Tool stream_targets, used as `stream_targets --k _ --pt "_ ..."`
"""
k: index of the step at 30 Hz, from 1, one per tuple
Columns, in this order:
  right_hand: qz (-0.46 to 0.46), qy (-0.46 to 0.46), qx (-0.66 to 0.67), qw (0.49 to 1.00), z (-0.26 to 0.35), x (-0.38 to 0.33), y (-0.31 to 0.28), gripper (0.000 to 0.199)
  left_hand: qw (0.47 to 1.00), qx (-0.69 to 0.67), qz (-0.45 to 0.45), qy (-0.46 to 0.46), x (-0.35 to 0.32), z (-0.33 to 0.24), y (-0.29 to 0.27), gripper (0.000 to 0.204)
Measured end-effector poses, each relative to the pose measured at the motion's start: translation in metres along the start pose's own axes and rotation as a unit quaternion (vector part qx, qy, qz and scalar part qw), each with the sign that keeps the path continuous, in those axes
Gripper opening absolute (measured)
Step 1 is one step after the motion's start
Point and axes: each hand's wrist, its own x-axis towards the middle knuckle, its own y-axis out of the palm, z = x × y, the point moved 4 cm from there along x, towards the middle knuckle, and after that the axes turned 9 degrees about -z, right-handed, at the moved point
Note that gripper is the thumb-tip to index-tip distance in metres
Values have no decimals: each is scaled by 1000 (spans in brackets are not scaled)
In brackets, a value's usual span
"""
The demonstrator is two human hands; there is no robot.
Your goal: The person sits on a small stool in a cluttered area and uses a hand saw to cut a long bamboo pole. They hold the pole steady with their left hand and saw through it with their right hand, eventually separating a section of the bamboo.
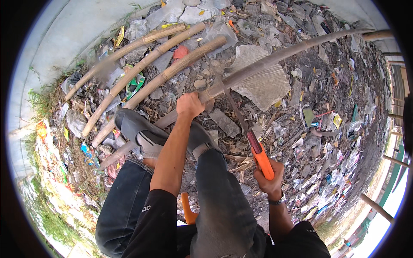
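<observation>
My left hand (190, 104) is closed around a long grey-brown bamboo pole (275, 58), which slants from lower left to the far right. In my right hand (272, 178) is the orange handle of a hand saw (263, 161). Its narrow dark blade runs up and to the left, crossing the pole just right of my left hand. How deep the blade sits in the bamboo cannot be made out. My shoes (140, 127) are close to the pole, one on each side of my left forearm. An orange curved object (188, 209) shows beside my thigh, partly hidden.
Three shorter bamboo lengths (159, 81) lie side by side at the left. Beyond the pole rests a flat ribbed concrete slab (262, 81), with a smaller stone block (225, 122) nearer. Plastic litter and rubble cover the ground. A pale wall (56, 47) curves along the upper left.
</observation>
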Motion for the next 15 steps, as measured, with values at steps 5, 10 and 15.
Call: stream_targets --k 5,10,15 --pt "3 2 -15 1000 -5 -4 -2 13 999 -8 45 8 8 3 -8 51" --pt "5 3 -42 999 8 -3 -3 13 998 -21 51 1 8 7 -3 54" --pt "11 6 -57 998 2 -14 -6 11 999 -36 36 13 6 10 -2 55"
